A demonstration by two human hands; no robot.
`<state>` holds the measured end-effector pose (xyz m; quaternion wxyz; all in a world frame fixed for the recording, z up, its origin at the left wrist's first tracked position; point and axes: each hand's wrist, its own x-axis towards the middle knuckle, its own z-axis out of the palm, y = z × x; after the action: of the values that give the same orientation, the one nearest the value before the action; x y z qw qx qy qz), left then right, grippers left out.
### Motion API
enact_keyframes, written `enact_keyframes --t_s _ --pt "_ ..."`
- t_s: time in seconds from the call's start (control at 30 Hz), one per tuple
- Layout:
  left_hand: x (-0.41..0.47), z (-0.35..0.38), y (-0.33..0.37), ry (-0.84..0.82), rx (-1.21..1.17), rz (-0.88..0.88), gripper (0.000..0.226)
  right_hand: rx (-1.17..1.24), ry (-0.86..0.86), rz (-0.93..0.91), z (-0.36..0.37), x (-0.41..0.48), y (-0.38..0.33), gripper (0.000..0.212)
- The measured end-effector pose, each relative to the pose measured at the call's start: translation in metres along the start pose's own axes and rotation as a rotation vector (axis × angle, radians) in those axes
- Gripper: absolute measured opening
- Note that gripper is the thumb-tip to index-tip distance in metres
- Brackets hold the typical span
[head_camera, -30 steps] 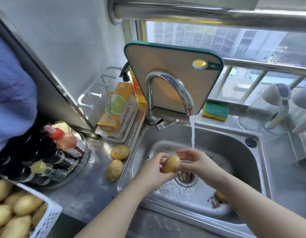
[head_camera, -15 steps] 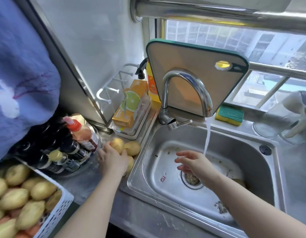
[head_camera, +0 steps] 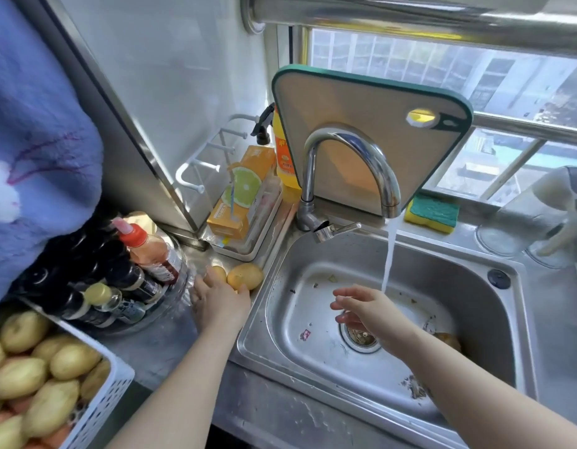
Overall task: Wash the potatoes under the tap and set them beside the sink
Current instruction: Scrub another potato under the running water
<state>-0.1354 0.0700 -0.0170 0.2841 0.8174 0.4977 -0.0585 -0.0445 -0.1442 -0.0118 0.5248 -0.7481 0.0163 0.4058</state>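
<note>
Two washed yellow potatoes (head_camera: 245, 276) lie on the steel counter just left of the sink (head_camera: 264, 319). My left hand (head_camera: 221, 303) rests over them with its fingers stretched out, touching them; anything under the palm is hidden. My right hand (head_camera: 365, 306) hovers open and empty over the drain, just left of the water stream (head_camera: 389, 264) that runs from the tap (head_camera: 348, 147). Another potato (head_camera: 447, 340) lies in the sink bowl, half hidden behind my right forearm. A white basket (head_camera: 115, 393) at the lower left holds several unwashed potatoes.
A glass tray of sauce bottles (head_camera: 138, 270) stands close to my left hand. Behind the tap a cutting board (head_camera: 361, 102) leans, with a juice carton (head_camera: 245, 192), a soap bottle (head_camera: 284, 157) and a sponge (head_camera: 433, 213) nearby. A blue towel (head_camera: 38, 157) hangs at left.
My left hand carried the potato from under the tap to the counter left of the sink and now lies over the potatoes there. My right hand stayed over the drain, empty.
</note>
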Motion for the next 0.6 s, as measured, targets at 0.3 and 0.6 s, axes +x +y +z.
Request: enact_keyframes --t_s 0.3,0.6 --pt "-0.064 0.049 0.067 -0.159 0.107 0.712 0.033 -0.463 0.151 0.056 -0.074 0.007 0.057 0.021" --pt "-0.083 0.101 0.077 -0.598 0.361 0.727 0.036 -1.716 -0.244 0.003 -0.125 0.027 0.134 0.034"
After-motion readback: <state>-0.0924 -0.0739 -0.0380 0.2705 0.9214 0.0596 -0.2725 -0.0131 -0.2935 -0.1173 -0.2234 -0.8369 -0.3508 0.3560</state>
